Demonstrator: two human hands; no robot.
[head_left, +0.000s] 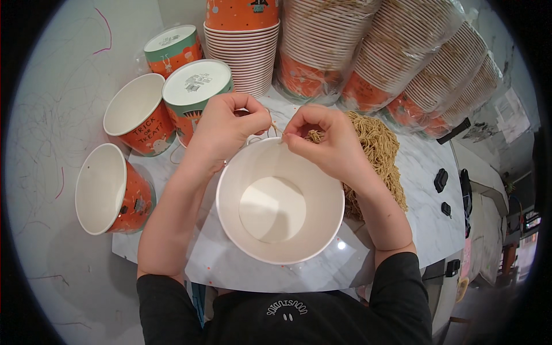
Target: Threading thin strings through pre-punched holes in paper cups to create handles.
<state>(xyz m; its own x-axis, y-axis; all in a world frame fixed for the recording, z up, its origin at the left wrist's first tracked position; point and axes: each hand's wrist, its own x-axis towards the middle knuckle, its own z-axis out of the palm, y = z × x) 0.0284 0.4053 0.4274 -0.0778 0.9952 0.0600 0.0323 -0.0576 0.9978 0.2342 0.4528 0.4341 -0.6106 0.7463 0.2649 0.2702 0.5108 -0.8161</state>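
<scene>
A white-lined paper bucket [233,201] stands in front of me with its mouth facing up and its inside bare. Over its far rim, my left hand [237,125] is closed in a pinch on a thin tan cord [275,126]. My right hand [326,141] pinches the same cord a short way to the right, fingertips close to the rim. The fingers cover most of the cord, so any knot or hole there cannot be made out. Beside and behind my right forearm lies a loose heap of tan cord [380,152].
Orange-and-green paper buckets stand or lie at left, including a tipped bucket [140,198] and an upside-down bucket [198,80]. Behind are a tall bucket stack [240,54] and several plastic-wrapped stacks [328,46]. Small black objects [441,180] lie on the marble-patterned table [422,230] at right.
</scene>
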